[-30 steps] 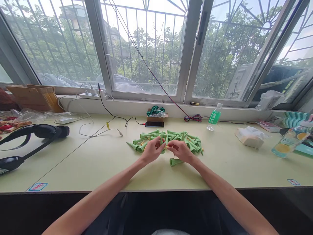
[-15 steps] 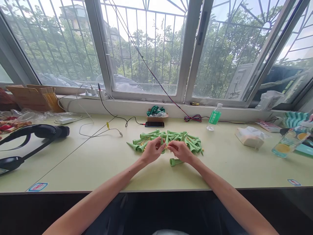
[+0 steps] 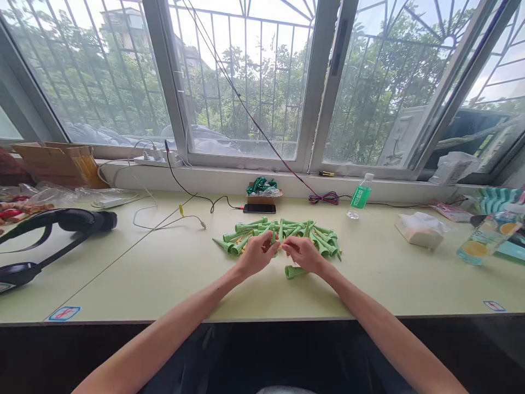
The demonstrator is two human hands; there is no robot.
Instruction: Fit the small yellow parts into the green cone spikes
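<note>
My left hand (image 3: 257,255) is closed around a green plastic plant-watering spike (image 3: 273,237), its pointed end upward above the fingers. Beside it, fingertips nearly meeting the left ones, my right hand (image 3: 305,254) makes a pinch. What it pinches is too small and too covered to make out. Behind both hands lies a pile of similar green spikes (image 3: 327,244), hollow cones with wide sockets, with small yellow bits among them. One separate spike (image 3: 293,272) rests on the table under my right hand, partly hidden by it.
Behind the pile are a phone (image 3: 260,208) on a cable and a small box of green material (image 3: 262,189). At right stand a water bottle (image 3: 360,197), a tissue pack (image 3: 420,230) and a tilted drink bottle (image 3: 484,241). A black headset (image 3: 65,220) lies left.
Both hands stay in almost the same place. The left fingers and the spike shift very slightly, and the small yellowish piece between the fingertips shows less clearly now.
</note>
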